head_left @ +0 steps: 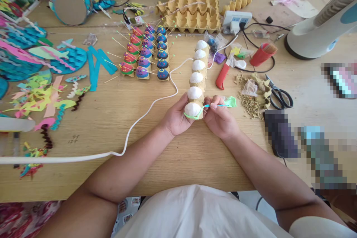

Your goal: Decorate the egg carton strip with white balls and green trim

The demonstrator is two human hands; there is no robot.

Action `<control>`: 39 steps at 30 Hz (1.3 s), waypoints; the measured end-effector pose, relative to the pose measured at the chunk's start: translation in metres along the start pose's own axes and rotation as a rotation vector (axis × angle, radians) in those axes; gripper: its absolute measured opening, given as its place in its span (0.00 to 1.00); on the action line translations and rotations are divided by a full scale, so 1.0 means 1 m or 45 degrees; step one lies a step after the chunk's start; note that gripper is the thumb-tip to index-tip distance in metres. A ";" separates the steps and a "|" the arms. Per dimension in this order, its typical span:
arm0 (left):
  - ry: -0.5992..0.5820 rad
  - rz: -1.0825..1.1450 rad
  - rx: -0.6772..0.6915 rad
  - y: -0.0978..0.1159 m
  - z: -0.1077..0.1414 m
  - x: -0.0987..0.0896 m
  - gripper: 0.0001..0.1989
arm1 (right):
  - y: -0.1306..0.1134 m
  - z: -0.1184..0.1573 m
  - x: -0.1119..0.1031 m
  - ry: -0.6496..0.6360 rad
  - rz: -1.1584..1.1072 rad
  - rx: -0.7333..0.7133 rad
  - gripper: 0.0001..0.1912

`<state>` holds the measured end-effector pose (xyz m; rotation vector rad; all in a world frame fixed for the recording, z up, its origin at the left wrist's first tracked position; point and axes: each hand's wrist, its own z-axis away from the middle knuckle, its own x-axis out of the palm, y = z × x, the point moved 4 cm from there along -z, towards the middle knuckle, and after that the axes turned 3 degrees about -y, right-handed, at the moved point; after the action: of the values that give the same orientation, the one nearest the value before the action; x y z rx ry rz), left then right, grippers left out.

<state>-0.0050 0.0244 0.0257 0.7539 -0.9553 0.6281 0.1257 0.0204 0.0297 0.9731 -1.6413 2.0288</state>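
A: Nearest room?
B: Bare wood tabletop (195, 163), near edge to hands, forearms flanking.
A: Hands?
B: Left hand (176, 116) half-curled, gripping the near end of a tan pulp egg-carton strip with white domes (196, 77). Right hand (221, 119) nearly closed, pinching a thin light-blue stick (221, 105).
A: Risk?
B: Stick tip's at the light-green band (192, 116) on the nearest dome's rim; overpushing could smear it. Hard squeeze could crush the pulp.
A: Farther?
B: Thin white cable (174, 88) reaches the strip's left; a sideways swing could snag. Red flat-handled tool (222, 76) crowds the right. Painted, pin-stuck cups (144, 52) limit far left.
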 end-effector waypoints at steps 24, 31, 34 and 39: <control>-0.060 -0.098 0.047 -0.003 -0.002 -0.003 0.20 | -0.002 -0.001 -0.002 -0.043 -0.020 -0.008 0.20; -0.071 -0.093 0.019 -0.003 0.000 0.002 0.21 | 0.001 -0.001 -0.002 -0.093 -0.007 0.013 0.18; -0.057 -0.091 0.023 -0.003 0.001 0.005 0.22 | 0.001 -0.002 -0.002 -0.096 -0.007 0.013 0.17; -0.043 -0.071 0.014 -0.003 0.001 0.004 0.21 | 0.002 -0.002 -0.003 -0.090 -0.006 0.010 0.18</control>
<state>-0.0015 0.0222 0.0287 0.8003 -0.9596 0.5737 0.1258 0.0218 0.0261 1.0619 -1.6660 2.0205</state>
